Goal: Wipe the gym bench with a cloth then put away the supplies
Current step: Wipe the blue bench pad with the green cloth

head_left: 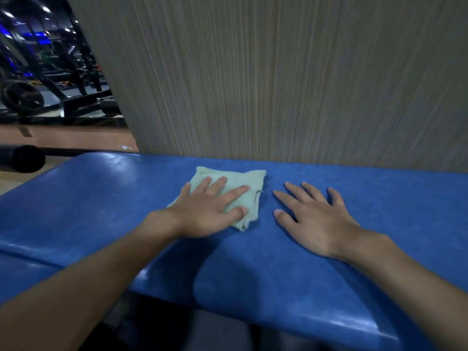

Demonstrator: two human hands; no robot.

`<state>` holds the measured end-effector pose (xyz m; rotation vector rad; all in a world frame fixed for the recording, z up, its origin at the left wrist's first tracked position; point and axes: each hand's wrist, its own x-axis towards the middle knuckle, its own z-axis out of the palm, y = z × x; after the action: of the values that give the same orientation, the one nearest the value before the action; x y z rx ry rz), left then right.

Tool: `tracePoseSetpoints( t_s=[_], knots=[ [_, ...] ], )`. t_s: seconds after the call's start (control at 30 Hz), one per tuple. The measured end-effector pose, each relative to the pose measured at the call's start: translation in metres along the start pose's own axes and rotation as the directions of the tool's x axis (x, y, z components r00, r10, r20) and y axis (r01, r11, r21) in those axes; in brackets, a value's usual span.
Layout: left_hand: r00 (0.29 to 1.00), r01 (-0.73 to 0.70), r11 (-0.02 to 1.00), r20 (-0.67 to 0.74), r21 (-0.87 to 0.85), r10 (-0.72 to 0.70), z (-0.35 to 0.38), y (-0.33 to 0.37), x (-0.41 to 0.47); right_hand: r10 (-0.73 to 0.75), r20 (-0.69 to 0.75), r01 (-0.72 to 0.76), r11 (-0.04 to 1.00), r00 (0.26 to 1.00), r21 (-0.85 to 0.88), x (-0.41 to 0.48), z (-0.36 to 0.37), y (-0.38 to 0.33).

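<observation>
Green cloth (235,184) under left hand (210,211), blue bench (278,269)

1. Dim, bluish indoor light overall; colours look flat and slightly noisy.
2. The bench (101,198) carries a soft sheen at its far left and a brighter glare patch on its near right edge.
3. A broad soft shadow darkens its near side at the middle.
4. The wall (278,72) is smeared with vertical blur streaks.
5. The gym (38,79) behind is dark, with small ceiling lights (46,8) glowing.
6. Wide-angle distortion bends the frame edges.
</observation>
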<state>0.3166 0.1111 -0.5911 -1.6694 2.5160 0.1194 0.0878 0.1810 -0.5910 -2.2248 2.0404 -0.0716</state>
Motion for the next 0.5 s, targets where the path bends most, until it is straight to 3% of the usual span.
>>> tracePoseSetpoints(
  t_s=[0.23,0.5],
  knots=[
    [0.998,0.063,0.997,0.016,-0.04,-0.062,-0.025,-0.011,0.097,-0.007,-0.016,0.008,1.0,1.0,0.012,0.001,0.001,-0.001],
    [1.0,0.015,1.0,-0.007,-0.022,-0.015,-0.01,-0.011,0.051,0.005,-0.005,-0.005,0.999,1.0,0.037,0.0,-0.002,-0.002]
  ],
)
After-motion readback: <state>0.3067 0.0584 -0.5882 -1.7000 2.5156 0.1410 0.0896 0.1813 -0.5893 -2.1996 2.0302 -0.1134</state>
